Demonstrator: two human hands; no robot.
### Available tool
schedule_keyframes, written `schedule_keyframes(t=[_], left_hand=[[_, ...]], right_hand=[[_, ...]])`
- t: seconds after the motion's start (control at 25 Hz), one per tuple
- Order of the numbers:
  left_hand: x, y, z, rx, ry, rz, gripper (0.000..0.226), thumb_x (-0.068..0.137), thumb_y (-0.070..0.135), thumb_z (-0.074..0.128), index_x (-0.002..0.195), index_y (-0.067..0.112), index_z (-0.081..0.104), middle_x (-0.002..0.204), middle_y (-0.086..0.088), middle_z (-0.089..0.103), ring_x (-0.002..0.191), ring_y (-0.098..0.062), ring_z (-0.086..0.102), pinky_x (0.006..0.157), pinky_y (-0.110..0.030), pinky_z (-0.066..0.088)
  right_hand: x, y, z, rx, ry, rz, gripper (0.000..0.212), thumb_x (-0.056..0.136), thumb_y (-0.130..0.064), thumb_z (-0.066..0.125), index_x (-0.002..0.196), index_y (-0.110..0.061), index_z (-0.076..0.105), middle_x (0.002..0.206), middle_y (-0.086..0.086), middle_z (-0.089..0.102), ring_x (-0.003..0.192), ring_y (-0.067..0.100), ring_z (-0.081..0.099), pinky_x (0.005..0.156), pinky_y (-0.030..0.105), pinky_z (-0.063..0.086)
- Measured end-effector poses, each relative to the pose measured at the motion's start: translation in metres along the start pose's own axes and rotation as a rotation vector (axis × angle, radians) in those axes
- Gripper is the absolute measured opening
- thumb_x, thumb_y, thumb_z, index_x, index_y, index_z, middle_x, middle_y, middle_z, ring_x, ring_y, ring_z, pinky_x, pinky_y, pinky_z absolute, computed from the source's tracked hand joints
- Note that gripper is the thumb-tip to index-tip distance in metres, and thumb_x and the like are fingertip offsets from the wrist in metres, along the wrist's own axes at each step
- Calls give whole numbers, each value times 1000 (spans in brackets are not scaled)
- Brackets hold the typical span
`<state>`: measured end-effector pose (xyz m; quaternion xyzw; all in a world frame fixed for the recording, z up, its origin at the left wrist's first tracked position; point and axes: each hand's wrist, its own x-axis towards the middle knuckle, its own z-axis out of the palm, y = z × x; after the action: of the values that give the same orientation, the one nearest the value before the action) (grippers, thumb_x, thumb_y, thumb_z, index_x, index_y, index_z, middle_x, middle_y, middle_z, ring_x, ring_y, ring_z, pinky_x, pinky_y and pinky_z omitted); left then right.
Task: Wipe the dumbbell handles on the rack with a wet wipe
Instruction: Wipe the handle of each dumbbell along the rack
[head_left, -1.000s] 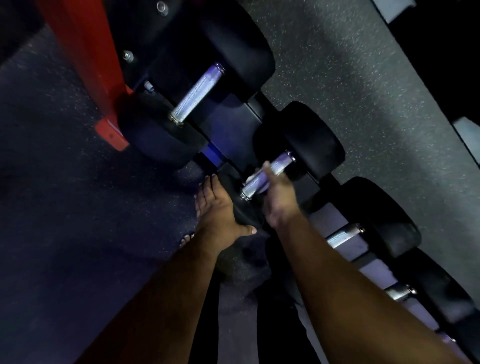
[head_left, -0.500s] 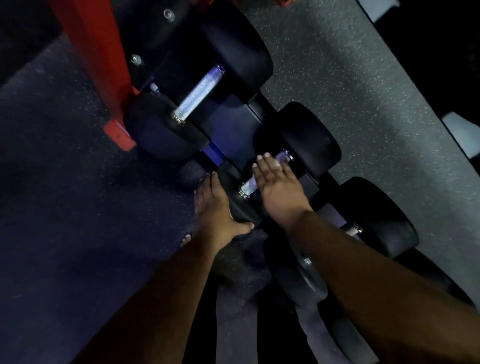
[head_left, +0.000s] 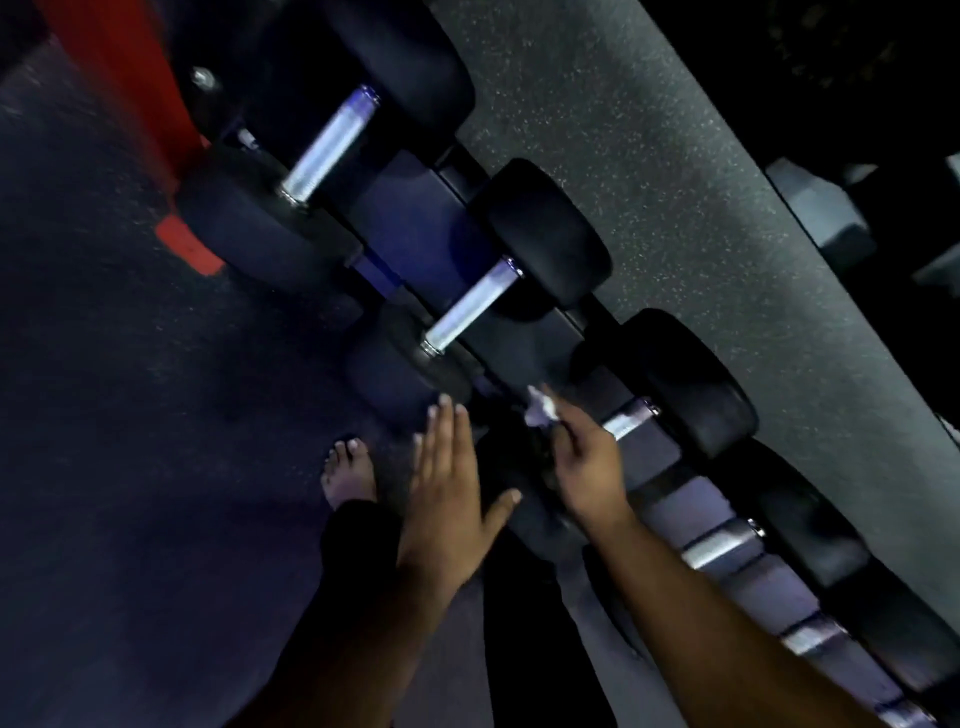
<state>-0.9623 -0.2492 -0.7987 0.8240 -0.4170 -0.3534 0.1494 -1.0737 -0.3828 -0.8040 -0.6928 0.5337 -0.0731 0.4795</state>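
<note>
Head view: the right hand (head_left: 582, 462) pinches a crumpled wet wipe (head_left: 540, 408) just beside the third dumbbell handle (head_left: 631, 418) on the rack (head_left: 415, 218). The left hand (head_left: 447, 488), fingers spread flat, hovers near a dumbbell head (head_left: 395, 364).

This is a gym weight area: a row of black round-headed dumbbells with knurled chrome handles (head_left: 470, 304) lies on a low dark storage rack (head_left: 415, 228), beside the rack's red steel upright (head_left: 130, 93), on speckled dark rubber flooring (head_left: 649, 208).
</note>
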Motion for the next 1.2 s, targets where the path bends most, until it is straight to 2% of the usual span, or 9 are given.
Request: schedule_keyframes(t=[0.12, 0.24, 0.36, 0.48, 0.6, 0.68, 0.8, 1.0, 1.2], left_hand=[[-19, 39, 39, -102, -204, -86, 131, 74, 70, 66, 158, 3, -9, 166, -10, -19, 155, -22, -17, 127, -47, 6], [-15, 66, 60, -117, -200, -234, 150, 59, 71, 80, 158, -1, -6, 167, -16, -11, 155, -27, -13, 127, -45, -1], [-3, 70, 59, -107, -195, -283, 159, 50, 68, 87, 158, -1, -7, 168, -17, -8, 156, -28, -12, 126, -39, -7], [5, 63, 57, -156, -180, -272, 169, 37, 66, 92, 157, -2, -6, 167, -20, -2, 156, -29, -3, 127, -39, 2], [3, 60, 60, -177, -154, -276, 171, 31, 61, 96, 159, 1, 0, 168, -17, 6, 155, -27, 4, 126, -36, 6], [4, 58, 61, -168, -163, -271, 169, 32, 59, 97, 159, 3, 1, 168, -15, 7, 155, -27, 3, 126, -38, 4], [6, 60, 58, -149, -197, -266, 168, 34, 57, 97, 159, 4, -2, 169, -12, 1, 156, -25, -4, 127, -39, -1], [12, 60, 48, -73, -302, -245, 166, 43, 50, 98, 158, 4, -12, 168, -14, -11, 155, -29, -14, 126, -42, -3], [11, 55, 52, -84, -319, -252, 166, 45, 45, 100, 157, 6, -16, 167, -11, -16, 155, -26, -16, 126, -41, -4]], right_hand=[[-39, 32, -27, 384, 391, 429, 29, 100, -7, 50, 114, -16, 74, 110, 2, 75, 107, 16, 68, 95, 30, 52], [-36, 61, -37, 640, 619, 687, 25, 102, -18, 54, 89, -19, 75, 82, 3, 76, 78, 21, 68, 73, 32, 56], [-11, 73, -33, 717, 510, 770, 25, 100, -9, 51, 85, -14, 71, 77, 6, 69, 78, 26, 63, 73, 37, 51], [15, 61, -33, 894, 414, 820, 23, 85, -3, 60, 106, -8, 65, 86, 12, 62, 74, 24, 60, 70, 33, 49], [25, 58, -38, 1032, 437, 822, 24, 69, -11, 72, 93, -14, 66, 77, 5, 60, 67, 18, 57, 65, 30, 47], [34, 59, -41, 1079, 368, 873, 8, 81, -10, 69, 80, -15, 63, 68, 2, 61, 63, 16, 56, 65, 29, 48], [50, 64, -43, 1188, 230, 931, 16, 96, -11, 58, 81, -15, 60, 59, -3, 64, 61, 10, 57, 64, 22, 48], [21, 56, -48, 1086, 225, 766, 19, 73, -17, 80, 86, -17, 65, 76, 1, 62, 69, 15, 59, 78, 31, 48], [42, 56, -40, 1134, 246, 887, 17, 79, -17, 74, 75, -14, 58, 62, 1, 55, 58, 13, 51, 64, 25, 44]])
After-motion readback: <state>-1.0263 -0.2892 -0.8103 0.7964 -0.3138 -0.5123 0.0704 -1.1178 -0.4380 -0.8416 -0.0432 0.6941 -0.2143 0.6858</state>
